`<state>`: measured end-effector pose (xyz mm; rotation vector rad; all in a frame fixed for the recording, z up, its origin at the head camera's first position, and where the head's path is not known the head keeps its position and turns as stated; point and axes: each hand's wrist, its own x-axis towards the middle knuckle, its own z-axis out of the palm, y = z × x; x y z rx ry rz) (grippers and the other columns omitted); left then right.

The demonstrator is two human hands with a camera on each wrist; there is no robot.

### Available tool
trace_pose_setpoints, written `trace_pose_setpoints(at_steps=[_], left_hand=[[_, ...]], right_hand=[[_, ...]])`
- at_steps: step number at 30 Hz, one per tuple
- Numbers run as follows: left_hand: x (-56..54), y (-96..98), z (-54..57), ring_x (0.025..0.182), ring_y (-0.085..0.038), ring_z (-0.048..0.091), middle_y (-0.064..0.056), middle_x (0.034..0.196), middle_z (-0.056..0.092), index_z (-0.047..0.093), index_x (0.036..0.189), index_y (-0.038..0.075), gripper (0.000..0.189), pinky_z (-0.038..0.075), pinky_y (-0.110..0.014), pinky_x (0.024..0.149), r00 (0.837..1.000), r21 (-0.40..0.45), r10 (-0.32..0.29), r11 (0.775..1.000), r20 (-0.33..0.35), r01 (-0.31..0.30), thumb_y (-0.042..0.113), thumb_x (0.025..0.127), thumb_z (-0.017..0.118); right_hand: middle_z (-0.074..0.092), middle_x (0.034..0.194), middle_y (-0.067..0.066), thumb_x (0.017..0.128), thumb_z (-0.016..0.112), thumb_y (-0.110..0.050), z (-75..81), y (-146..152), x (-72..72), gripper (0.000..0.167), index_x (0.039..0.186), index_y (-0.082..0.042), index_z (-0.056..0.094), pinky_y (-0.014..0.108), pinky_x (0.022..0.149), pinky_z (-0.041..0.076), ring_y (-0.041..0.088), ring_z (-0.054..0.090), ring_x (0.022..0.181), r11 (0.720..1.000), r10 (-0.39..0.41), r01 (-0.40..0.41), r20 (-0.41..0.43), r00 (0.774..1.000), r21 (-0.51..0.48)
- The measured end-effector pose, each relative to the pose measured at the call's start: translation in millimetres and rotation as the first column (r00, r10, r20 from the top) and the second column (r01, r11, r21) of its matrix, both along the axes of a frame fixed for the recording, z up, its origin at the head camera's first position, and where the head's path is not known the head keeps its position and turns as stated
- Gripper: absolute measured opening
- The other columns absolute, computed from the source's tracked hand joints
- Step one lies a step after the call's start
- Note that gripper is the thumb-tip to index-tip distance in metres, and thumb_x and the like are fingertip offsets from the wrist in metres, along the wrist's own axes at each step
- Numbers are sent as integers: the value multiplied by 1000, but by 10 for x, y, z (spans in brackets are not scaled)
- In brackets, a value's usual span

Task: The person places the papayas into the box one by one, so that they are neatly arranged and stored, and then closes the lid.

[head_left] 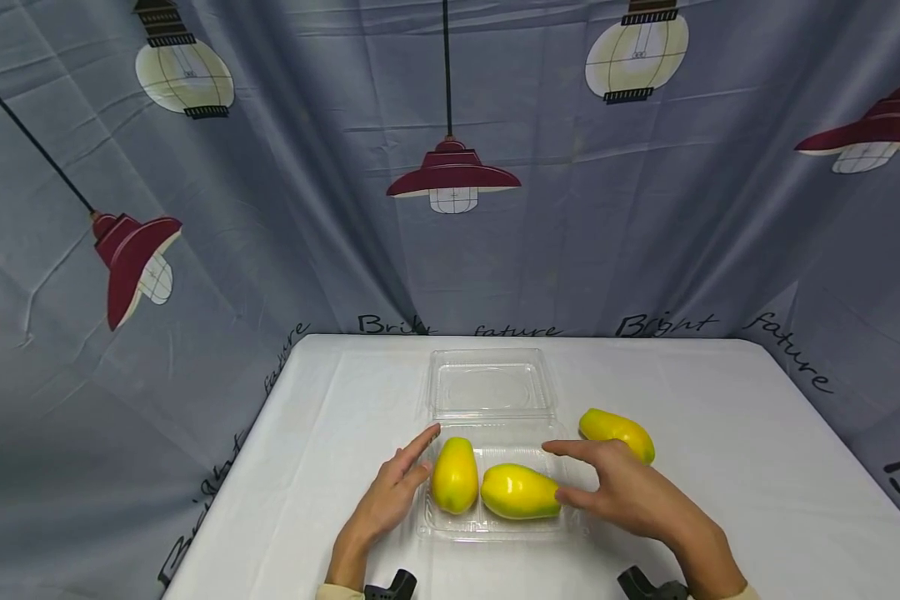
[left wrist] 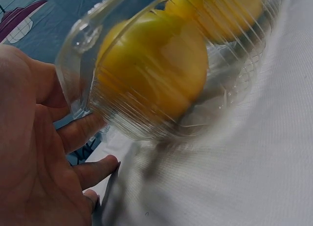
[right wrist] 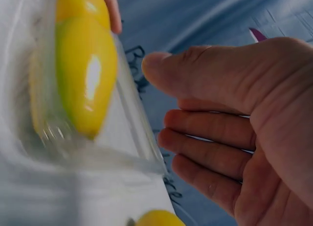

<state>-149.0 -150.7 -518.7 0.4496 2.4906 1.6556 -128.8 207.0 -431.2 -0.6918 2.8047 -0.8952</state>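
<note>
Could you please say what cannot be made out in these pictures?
- Head view: part of the loose yellow fruit, behind the right hand.
- Left wrist view: farther fruit in the container, partly cut by the top edge.
- Right wrist view: most of the loose yellow fruit, cut by the bottom edge.

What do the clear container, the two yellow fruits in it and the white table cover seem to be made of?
Clear container: probably thin glossy plastic, see-through with moulded ridges.
Two yellow fruits: smooth, shiny surfaces with bright highlights; real or plastic, I can't tell.
White table cover: likely matt fabric; fine weave shows close up.
</note>
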Motion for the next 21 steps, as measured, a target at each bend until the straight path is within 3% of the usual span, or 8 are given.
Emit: trace_pose_setpoints(at_steps=[7, 12, 21], left_hand=[[-3, -4, -1, 166, -30, 33, -6, 174, 44, 43, 169, 14, 56, 2, -63, 139, 1000, 5, -4, 1000, -2, 4, 9, 113, 47], [-1, -10, -7, 166, -31, 32, -6, 174, 44, 43, 169, 14, 56, 1, -62, 139, 1000, 9, -5, 1000, -1, 5, 9, 113, 47], [-5, -11, -17, 166, -30, 32, -6, 173, 45, 44, 169, 14, 56, 0, -63, 138, 1000, 16, -5, 1000, -8, 5, 10, 113, 48]], right_hand=[[75, 142, -1, 87, 93, -39, 62, 287, 36, 62, 143, -20, 74, 58, 108, 58, 30, 69, 134, 996, -94, 95, -95, 991, 5], [74, 143, 10, 84, 95, -42, 71, 499, 40, 70, 143, -13, 73, 67, 106, 57, 41, 70, 132, 984, -178, 180, -111, 978, 12], [72, 145, 15, 85, 94, -46, 24, 858, 50, 78, 148, -8, 69, 73, 103, 55, 49, 68, 130, 968, -245, 249, -128, 961, 21]])
